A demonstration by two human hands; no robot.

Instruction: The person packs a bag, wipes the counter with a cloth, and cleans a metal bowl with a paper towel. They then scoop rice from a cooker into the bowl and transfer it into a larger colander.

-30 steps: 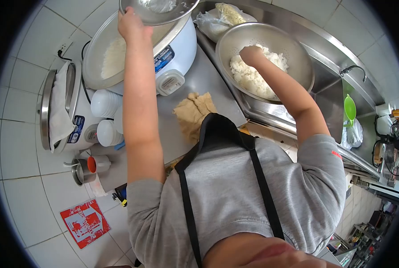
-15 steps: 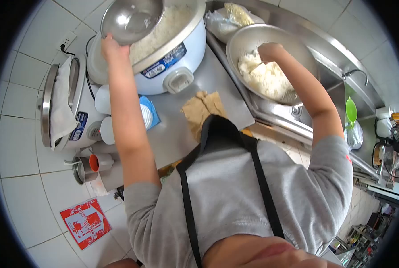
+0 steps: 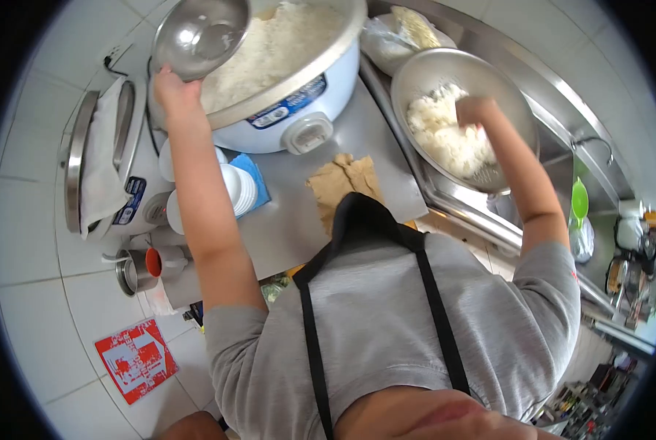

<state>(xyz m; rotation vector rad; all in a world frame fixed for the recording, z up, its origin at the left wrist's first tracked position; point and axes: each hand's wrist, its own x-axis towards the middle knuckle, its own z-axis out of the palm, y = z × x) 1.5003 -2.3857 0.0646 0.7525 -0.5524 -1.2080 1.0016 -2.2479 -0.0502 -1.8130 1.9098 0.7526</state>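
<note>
At the upper left, my left hand (image 3: 177, 92) grips the rim of a shiny metal bowl (image 3: 199, 37). The bowl is tilted over the side of a large rice cooker (image 3: 299, 136) full of white rice (image 3: 277, 62). My right hand (image 3: 477, 111) is closed, low inside a wide metal colander (image 3: 515, 92), at the clumped white rice (image 3: 445, 136) there. Its fingers point down and are partly hidden and blurred, so what they hold cannot be made out.
A second cooker (image 3: 141, 194) with a cloth over its lid stands left. White cups (image 3: 232, 187), a blue packet (image 3: 258, 176) and brown paper (image 3: 346, 183) lie on the steel counter (image 3: 284, 227). Bags (image 3: 409, 37) sit behind the colander; a tap (image 3: 599, 143) is at right.
My right hand has dropped lower into the colander, onto the rice. My left hand still holds the bowl beside the cooker. The whole view has shifted slightly.
</note>
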